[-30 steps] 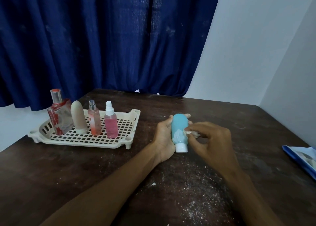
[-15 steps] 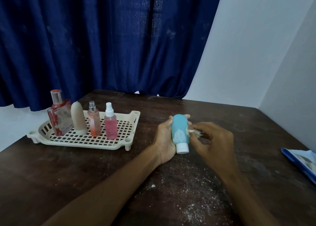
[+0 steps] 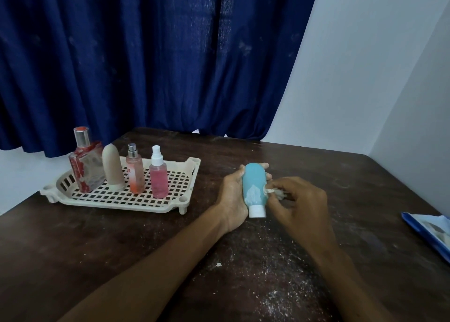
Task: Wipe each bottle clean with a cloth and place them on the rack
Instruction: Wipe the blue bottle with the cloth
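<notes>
While the left hand (image 3: 232,197) cradles the teal bottle (image 3: 254,185) just right of the frame's centre, its fingers are curled round the far side so that only their tips show past the rounded base. The bottle is held off the table (image 3: 97,248), white cap (image 3: 257,211) pointing toward the lower edge of the frame. The right hand (image 3: 299,205) pinches a small crumpled cloth (image 3: 276,192) between thumb and fingertips and presses it against the bottle's right flank, beside a pale smear (image 3: 253,194) low on the body.

The bottle looks like soft moulded plastic, light and a little squeezable, so a hard grip would probably dent it or push the contents toward the cap. Its smooth skin, with residue on it, is likely slippery. The broad middle of the body seems the safest place to hold, with the cap left free; the cap is the flat end, so it is probably what the bottle would stand on.

At centre left, the cream lattice rack (image 3: 192,173) carries four upright bottles in a row: a square glass one (image 3: 86,168), a beige one (image 3: 112,168), an orange spray (image 3: 134,173) and a pink spray (image 3: 158,179). Open lattice lies to the right of the pink spray. The glass one looks breakable, so the newcomer should be set down well apart from it.
</notes>
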A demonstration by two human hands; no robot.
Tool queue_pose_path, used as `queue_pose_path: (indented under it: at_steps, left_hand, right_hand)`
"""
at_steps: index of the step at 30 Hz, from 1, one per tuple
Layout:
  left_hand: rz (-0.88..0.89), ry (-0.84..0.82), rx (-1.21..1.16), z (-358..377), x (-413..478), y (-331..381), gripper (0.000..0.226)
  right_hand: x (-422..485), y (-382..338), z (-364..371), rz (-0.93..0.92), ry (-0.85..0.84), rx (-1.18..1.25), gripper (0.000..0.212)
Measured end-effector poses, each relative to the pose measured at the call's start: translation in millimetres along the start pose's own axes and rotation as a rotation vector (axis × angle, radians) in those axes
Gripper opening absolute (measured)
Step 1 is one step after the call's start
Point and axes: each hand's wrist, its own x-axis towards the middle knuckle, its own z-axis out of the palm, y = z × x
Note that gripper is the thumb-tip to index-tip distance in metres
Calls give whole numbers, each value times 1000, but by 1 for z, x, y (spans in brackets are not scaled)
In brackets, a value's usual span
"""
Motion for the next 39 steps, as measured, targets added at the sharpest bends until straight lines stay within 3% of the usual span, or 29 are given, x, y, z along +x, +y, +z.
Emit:
queue_pose_path:
  at_steps: [7, 21, 26, 33, 39]
  left_hand:
    - [-117, 49, 124, 4, -3, -7, 46]
    - [-24, 83, -59, 0, 3, 2, 54]
    - [10, 96, 40, -1, 4, -2, 54]
    - [33, 74, 208, 3, 3, -8, 58]
    - [36, 14, 235, 1, 3, -5, 53]
  right_hand:
    - [3, 3, -1, 32, 130, 10, 19]
    - [0, -1, -1, -1, -71, 83, 20]
    - [0, -4, 0, -62, -92, 94, 22]
    - [1, -1, 2, -34, 33, 59, 19]
    - [1, 2, -1, -28, -8, 57, 20]
